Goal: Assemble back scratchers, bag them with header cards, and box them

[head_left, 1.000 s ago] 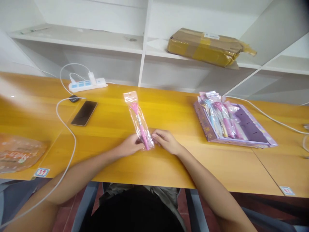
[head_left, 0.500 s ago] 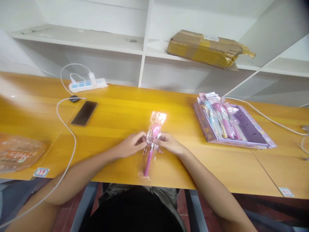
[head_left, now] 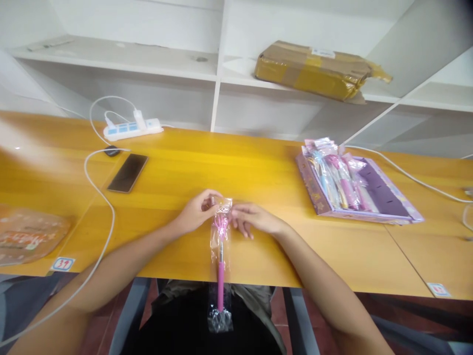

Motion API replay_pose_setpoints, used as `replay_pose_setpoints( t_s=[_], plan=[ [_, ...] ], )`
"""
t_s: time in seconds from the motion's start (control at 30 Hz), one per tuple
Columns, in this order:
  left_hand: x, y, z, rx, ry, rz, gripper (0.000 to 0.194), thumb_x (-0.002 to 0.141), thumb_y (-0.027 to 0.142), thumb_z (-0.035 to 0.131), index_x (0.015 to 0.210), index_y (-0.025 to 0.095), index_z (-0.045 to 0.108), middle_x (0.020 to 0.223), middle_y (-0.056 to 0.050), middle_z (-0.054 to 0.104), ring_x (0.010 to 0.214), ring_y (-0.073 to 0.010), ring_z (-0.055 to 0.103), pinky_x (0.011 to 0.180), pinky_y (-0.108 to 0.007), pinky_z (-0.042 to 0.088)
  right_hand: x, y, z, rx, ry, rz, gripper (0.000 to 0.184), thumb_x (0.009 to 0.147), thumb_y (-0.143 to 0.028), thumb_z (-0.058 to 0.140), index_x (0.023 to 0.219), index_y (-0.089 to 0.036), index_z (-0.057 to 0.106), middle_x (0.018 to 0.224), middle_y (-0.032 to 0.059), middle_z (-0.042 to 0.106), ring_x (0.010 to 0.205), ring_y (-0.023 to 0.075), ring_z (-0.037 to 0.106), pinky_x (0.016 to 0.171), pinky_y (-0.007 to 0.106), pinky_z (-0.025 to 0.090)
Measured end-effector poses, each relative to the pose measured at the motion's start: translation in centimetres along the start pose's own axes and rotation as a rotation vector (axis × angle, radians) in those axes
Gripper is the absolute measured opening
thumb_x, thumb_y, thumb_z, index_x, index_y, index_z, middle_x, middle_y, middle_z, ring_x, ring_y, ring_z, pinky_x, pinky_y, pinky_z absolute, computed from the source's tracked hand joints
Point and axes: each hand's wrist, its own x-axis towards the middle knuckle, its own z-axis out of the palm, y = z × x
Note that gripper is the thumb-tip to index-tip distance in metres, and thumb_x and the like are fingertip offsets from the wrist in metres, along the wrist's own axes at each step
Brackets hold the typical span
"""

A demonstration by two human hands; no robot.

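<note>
A pink back scratcher (head_left: 220,281) with a silver shaft lies in a clear plastic bag, its forked head up by my hands and its handle pointing toward my body. The bag's lower end reaches past the table's front edge, over my lap. My left hand (head_left: 199,211) pinches the bag's top at its left corner. On the other side, my right hand (head_left: 256,218) has thumb and forefinger closed at the bag's upper right edge, its other fingers hanging loosely curled.
To the right stands a purple open box (head_left: 373,217) with several bagged scratchers (head_left: 342,180). At the left are a phone (head_left: 128,172), a white power strip (head_left: 133,129), a looping cable (head_left: 113,212) and an orange bag (head_left: 31,234). A taped carton (head_left: 314,69) rests on the shelf above.
The bagged back scratcher has shifted toward my body and slightly left, and now points straighter down. My hands have gone from its middle to the bag's top end.
</note>
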Motion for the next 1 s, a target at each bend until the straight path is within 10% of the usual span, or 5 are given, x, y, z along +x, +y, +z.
replay_pose_setpoints(
  t_s=[0.17, 0.4, 0.73, 1.0],
  plan=[
    [0.0, 0.2, -0.1, 0.016, 0.021, 0.010, 0.027, 0.100, 0.040, 0.066, 0.117, 0.019, 0.066, 0.103, -0.005, 0.070, 0.094, -0.0189, 0.066, 0.086, -0.032, 0.050, 0.0, 0.4, -1.7, -0.511, 0.514, -0.280, 0.037, 0.102, -0.055, 0.061, 0.100, -0.020, 0.070, 0.081, 0.0017, 0.062, 0.066, 0.0145, 0.056, 0.064, 0.030, 0.052],
    [0.1, 0.1, -0.2, 0.008, 0.039, 0.007, 0.030, 0.103, 0.045, 0.062, 0.118, 0.020, 0.064, 0.102, -0.004, 0.070, 0.092, -0.0184, 0.065, 0.081, -0.030, 0.047, 0.1, 0.5, -1.1, -0.885, 0.326, -0.363, 0.061, 0.087, -0.048, 0.085, 0.141, -0.028, 0.064, 0.122, 0.0102, 0.060, 0.115, 0.0291, 0.061, 0.103, 0.045, 0.054],
    [-0.1, 0.2, 0.0, 0.034, 0.017, -0.045, 0.031, 0.100, 0.050, 0.065, 0.103, 0.019, 0.063, 0.075, 0.002, 0.065, 0.067, -0.0142, 0.060, 0.066, -0.027, 0.044, 0.2, 1.2, -1.6, -0.436, 0.342, -0.146, 0.044, 0.080, -0.050, 0.088, 0.092, -0.024, 0.054, 0.079, -0.0002, 0.068, 0.068, 0.0169, 0.061, 0.061, 0.028, 0.049],
    [-0.2, 0.1, 0.1, -0.004, -0.004, -0.060, 0.031, 0.104, 0.048, 0.060, 0.091, 0.020, 0.059, 0.065, 0.003, 0.069, 0.055, -0.0129, 0.063, 0.062, -0.026, 0.048, 0.3, -0.1, -0.3, -0.013, 0.615, -0.420, 0.044, 0.090, -0.055, 0.079, 0.094, -0.026, 0.047, 0.083, -0.0035, 0.060, 0.062, 0.0121, 0.060, 0.056, 0.026, 0.051]
  ],
)
